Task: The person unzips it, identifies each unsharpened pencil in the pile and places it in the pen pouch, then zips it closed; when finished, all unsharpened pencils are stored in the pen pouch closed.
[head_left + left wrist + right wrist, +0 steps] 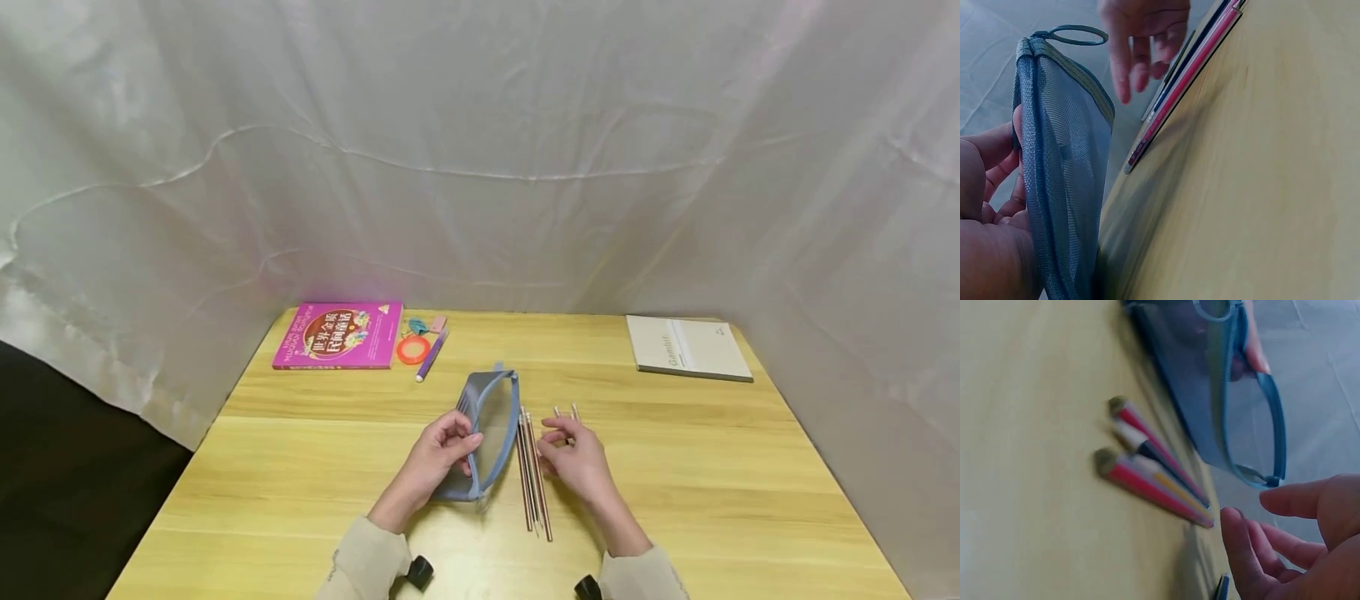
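A blue mesh zip pouch [512, 437] stands tilted on the table with its mouth spread wide. My left hand [442, 446] pinches one edge of that mouth between thumb and fingers. Just right of the pouch lies a bundle of several pencils [534, 483], red, dark and yellow ones in the right wrist view. Beside the bundle hovers my right hand [577, 458], its fingers loosely bent; thumb and fingertips are apart with nothing between them in the right wrist view [1297, 544]. Beyond it more pencils [575, 412] show only their ends; the hand hides the rest.
At the back left lies a pink book [337, 337]. Next to it are an orange ring [412, 350], a purple marker [431, 357], a pink eraser [438, 324] and a small teal item [417, 327]. A pale notebook [690, 348] lies back right, before a grey curtain [525, 233].
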`<state>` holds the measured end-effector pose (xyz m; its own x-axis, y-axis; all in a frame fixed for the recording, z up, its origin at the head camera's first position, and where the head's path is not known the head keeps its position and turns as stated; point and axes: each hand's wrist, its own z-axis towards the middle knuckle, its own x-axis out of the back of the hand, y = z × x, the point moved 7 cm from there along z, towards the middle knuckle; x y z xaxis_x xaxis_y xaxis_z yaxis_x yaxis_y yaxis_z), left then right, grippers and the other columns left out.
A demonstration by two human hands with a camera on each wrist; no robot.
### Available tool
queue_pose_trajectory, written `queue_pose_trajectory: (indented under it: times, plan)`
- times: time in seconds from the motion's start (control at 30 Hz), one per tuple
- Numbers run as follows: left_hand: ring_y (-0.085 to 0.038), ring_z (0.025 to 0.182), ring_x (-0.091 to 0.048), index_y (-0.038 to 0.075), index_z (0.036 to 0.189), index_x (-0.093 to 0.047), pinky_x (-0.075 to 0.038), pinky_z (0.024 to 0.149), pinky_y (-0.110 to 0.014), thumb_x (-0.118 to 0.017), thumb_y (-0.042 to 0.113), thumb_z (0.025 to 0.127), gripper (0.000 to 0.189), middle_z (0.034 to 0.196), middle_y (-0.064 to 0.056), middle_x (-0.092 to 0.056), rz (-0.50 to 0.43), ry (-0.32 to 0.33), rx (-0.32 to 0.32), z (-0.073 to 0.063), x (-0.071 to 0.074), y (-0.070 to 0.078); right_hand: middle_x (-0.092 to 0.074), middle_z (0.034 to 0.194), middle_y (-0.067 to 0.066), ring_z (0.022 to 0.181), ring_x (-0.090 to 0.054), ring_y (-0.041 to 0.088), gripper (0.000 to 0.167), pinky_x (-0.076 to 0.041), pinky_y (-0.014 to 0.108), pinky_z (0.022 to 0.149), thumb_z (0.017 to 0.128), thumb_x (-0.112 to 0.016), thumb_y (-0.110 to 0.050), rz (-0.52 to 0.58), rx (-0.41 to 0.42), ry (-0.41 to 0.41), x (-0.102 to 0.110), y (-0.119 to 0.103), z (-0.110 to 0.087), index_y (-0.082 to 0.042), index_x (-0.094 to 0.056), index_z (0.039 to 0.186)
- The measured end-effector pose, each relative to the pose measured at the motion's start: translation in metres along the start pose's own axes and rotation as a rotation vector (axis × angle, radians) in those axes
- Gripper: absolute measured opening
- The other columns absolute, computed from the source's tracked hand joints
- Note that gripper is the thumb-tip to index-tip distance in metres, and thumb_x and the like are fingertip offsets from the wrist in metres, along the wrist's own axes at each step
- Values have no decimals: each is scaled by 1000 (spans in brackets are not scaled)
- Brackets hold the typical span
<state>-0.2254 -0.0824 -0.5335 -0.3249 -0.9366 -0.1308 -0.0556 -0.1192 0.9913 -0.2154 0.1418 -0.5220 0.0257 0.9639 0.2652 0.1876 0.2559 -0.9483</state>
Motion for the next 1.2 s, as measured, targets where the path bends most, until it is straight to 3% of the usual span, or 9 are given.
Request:
queue_pose_trajectory:
  times: [0.27, 0.53, 0.9, 1.2]
  plan:
    - [-8, 62, -59, -9, 105, -53, -56, 58, -22, -69, 12, 100, 27, 84, 2, -56, 11, -11, -8, 1, 0, -1, -67, 101, 13, 61, -68, 17, 40, -58, 28, 54, 89, -76, 1, -148, 30, -29, -6, 13, -7, 2, -66, 127]
    - [-9, 61, -60, -9, 106, -53, -56, 59, -23, -69, 13, 101, 28, 84, 0, -56, 3, -15, -10, -1, 2, -2, -65, 98, 13, 59, -65, 15, 45, -59, 27, 56, 83, -76, 9, -191, 53, -34, -9, 16, -4, 4, -65, 126]
    - [-9, 61, -60, -7, 105, -54, -56, 59, -23, -69, 13, 100, 26, 82, 2, -58, 3, -18, -7, -2, 1, -3, -64, 85, 6, 53, -60, 10, 59, -53, 24, 50, 80, -70, 8, -355, 95, -2, -6, 13, -4, 4, -58, 138]
    - [-9, 60, -60, -3, 102, -55, -56, 58, -23, -70, 14, 99, 23, 81, 3, -58, 8, -17, -1, -1, 1, -4, -60, 88, 9, 48, -61, 11, 75, -56, 27, 45, 76, -73, 7, -354, 66, -43, -10, 12, -1, 8, -48, 147]
